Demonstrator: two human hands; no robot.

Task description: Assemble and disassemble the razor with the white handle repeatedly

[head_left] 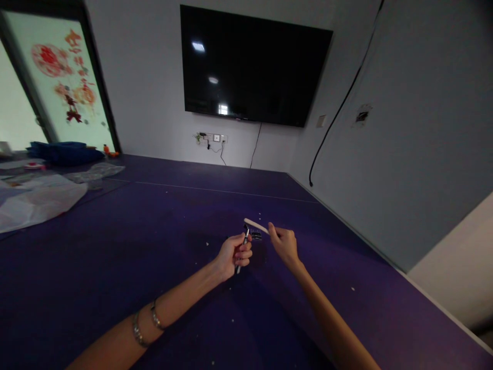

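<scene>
My left hand is closed around the slim silver-and-black handle of what looks like a razor, held upright with its small dark head at the top. My right hand pinches one end of a cream-coloured stick, perhaps a toothbrush. The stick slants left, and its far end meets or overlaps the razor head; I cannot tell whether they touch. Just behind, between the hands, a small dark piece with clear parts lies on the purple surface.
A white plastic sheet, a clear bag and a dark blue cloth bundle lie at the far left. Small pale specks are scattered about. A black cable hangs along the right wall. A television is mounted ahead.
</scene>
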